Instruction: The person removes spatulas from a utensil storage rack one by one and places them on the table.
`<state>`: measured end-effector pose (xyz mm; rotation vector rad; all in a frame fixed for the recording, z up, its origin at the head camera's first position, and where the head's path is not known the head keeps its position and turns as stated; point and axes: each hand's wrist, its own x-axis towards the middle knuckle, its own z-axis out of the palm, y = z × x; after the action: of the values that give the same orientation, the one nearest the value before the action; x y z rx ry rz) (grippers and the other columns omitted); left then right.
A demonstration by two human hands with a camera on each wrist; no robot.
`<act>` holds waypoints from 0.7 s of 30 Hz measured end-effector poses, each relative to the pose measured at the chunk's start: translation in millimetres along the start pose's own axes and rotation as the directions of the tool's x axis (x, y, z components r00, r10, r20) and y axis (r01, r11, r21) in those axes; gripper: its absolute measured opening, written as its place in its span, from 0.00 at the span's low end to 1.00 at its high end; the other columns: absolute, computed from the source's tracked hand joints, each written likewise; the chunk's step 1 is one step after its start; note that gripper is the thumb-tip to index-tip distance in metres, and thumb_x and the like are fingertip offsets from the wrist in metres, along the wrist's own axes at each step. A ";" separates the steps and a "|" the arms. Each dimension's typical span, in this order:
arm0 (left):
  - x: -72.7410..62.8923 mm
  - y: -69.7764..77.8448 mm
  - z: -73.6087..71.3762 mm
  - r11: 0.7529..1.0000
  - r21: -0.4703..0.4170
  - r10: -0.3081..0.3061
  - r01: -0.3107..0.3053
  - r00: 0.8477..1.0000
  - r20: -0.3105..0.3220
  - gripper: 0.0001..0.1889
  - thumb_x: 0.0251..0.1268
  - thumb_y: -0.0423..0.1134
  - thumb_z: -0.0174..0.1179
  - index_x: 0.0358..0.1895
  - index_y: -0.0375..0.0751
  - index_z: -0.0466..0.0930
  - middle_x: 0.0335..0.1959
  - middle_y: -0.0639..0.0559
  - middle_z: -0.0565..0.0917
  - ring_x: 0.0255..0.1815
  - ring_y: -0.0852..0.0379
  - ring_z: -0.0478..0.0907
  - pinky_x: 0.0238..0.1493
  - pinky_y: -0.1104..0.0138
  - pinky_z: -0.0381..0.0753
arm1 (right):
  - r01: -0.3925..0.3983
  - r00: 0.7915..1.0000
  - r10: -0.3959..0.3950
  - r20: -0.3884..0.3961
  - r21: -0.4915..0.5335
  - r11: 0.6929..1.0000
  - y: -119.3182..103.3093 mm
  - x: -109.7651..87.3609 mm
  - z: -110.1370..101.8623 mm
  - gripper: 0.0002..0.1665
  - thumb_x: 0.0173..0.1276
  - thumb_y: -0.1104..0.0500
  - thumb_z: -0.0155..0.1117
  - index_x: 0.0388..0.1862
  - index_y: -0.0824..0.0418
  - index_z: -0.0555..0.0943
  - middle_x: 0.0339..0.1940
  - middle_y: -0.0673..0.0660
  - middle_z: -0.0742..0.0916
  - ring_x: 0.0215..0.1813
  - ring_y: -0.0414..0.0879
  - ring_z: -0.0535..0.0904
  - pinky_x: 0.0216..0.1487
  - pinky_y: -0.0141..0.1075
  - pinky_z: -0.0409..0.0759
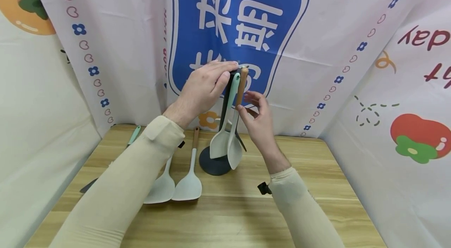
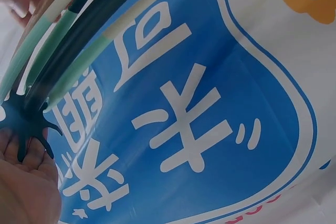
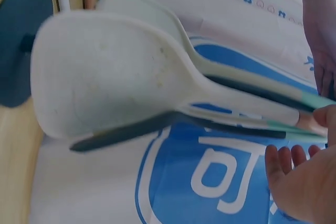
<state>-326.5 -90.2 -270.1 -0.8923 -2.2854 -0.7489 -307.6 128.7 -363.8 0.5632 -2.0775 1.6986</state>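
A dark utensil stand (image 1: 213, 165) with a round base stands upright on the table, topped by a crown of curved hooks (image 2: 25, 121). My left hand (image 1: 206, 83) lies over that crown, fingers stretched across it. From the hooks hang several utensils, among them a pale spoon with a wooden handle (image 1: 241, 87) and a pale turner with a mint handle (image 1: 233, 87). My right hand (image 1: 258, 121) is beside the wooden handle, thumb tip right at it and the other fingers loosely bent. The right wrist view shows a broad pale utensil head (image 3: 110, 72) close up and a dark utensil (image 3: 123, 132) below it.
Two pale turners lie on the table to the left, one with a wooden handle (image 1: 195, 138), the other pale head (image 1: 160, 189) partly behind my left sleeve. A mint handle (image 1: 134, 135) shows further left. A printed cloth (image 1: 331, 25) hangs behind the wooden table (image 1: 310, 201).
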 end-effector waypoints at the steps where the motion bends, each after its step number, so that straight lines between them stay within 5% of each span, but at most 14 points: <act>1: 0.1 0.2 0.3 1.000 0.000 -0.001 0.001 1.000 -0.004 0.29 0.99 0.48 0.42 0.85 0.43 0.82 0.86 0.46 0.84 0.92 0.41 0.76 1.02 0.54 0.60 | -0.005 1.000 0.005 -0.008 0.007 1.000 0.1 -2.0 2.0 0.32 0.89 0.61 0.70 0.85 0.66 0.72 0.81 0.68 0.80 0.83 0.62 0.79 0.85 0.61 0.84; 8: 0.4 0.8 1.8 1.000 0.004 0.006 -0.006 0.999 -0.036 0.28 0.98 0.47 0.42 0.82 0.43 0.84 0.84 0.46 0.86 0.90 0.41 0.79 1.01 0.56 0.62 | -0.062 0.997 0.064 -0.044 0.057 0.996 4.0 -15.7 15.4 0.31 0.86 0.64 0.71 0.83 0.66 0.74 0.78 0.64 0.80 0.81 0.58 0.80 0.84 0.58 0.85; 21: 0.6 0.3 5.8 1.000 -0.006 -0.002 0.002 0.997 -0.075 0.28 0.97 0.47 0.43 0.81 0.43 0.86 0.82 0.47 0.87 0.89 0.41 0.80 0.99 0.55 0.68 | -0.089 0.989 0.085 -0.118 -0.031 0.996 8.0 -22.8 29.9 0.24 0.86 0.64 0.71 0.76 0.63 0.79 0.67 0.65 0.86 0.69 0.59 0.86 0.76 0.57 0.90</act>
<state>-328.4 -85.9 -273.6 -0.8505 -2.2195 -0.7776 -294.3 102.1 -388.2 0.3579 -2.0718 1.6955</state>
